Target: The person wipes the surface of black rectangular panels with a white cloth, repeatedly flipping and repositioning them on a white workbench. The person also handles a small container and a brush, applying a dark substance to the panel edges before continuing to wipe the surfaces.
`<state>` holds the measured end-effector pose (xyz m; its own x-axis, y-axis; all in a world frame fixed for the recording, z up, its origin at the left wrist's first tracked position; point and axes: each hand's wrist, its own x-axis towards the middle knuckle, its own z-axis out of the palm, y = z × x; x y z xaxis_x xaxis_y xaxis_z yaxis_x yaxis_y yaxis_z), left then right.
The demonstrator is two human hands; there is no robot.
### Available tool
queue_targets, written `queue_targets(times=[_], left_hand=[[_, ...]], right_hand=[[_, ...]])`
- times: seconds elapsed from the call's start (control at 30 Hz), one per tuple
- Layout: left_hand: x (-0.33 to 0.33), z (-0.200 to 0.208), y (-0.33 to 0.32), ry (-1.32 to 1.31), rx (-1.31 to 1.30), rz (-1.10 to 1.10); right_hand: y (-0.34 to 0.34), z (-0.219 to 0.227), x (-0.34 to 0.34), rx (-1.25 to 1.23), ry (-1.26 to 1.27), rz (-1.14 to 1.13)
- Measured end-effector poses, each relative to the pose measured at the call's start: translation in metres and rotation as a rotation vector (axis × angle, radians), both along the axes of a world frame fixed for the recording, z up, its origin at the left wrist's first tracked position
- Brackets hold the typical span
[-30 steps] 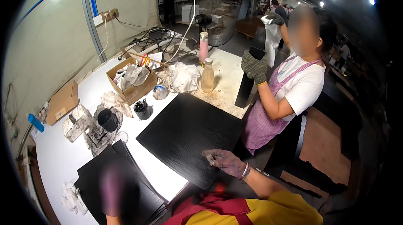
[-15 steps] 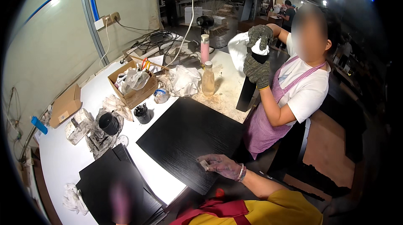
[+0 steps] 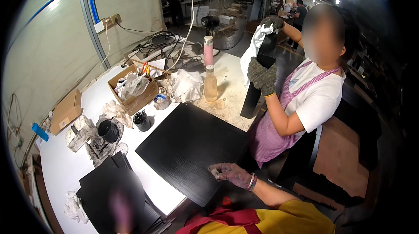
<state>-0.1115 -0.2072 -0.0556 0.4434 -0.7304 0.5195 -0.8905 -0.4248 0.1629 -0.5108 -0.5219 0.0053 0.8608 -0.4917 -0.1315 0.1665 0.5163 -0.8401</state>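
Head view shows a stack of black panels [image 3: 99,186], black cup [image 3: 108,132] too dark inside to read, my left hand [image 3: 121,208] blurred over the stack, can't tell its grip, carton [image 3: 146,99] of crumpled plastic [image 3: 132,86], black-smeared pot [image 3: 142,122], big panel [image 3: 183,140], and my right hand [image 3: 235,176] pinching a small pale block [image 3: 214,172] over its right side.

A white tabletop [image 3: 56,164], stained beige toward its far right end.
A large black panel [image 3: 187,142] is laid flat, its near corner extended past the edge; at the near left, a stack of black panels [image 3: 96,188] is set beside a crumpled white rag [image 3: 74,207]. Farther back are placed a black-smeared cup [image 3: 141,121], an open cardboard box [image 3: 146,99], a clear bottle [image 3: 210,88] and a pink bottle [image 3: 208,54].
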Motion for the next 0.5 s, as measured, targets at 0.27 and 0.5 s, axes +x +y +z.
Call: queue_targets(times=[0.27,0.5], left_hand=[[-0.032,0.032,-0.002,0.022,0.153,0.057],[-0.078,0.134,-0.151,0.152,-0.028,-0.291]], right_hand=[[-0.011,-0.006,-0.007,0.021,0.019,0.071],[-0.023,0.012,-0.013,0.008,-0.012,0.005]])
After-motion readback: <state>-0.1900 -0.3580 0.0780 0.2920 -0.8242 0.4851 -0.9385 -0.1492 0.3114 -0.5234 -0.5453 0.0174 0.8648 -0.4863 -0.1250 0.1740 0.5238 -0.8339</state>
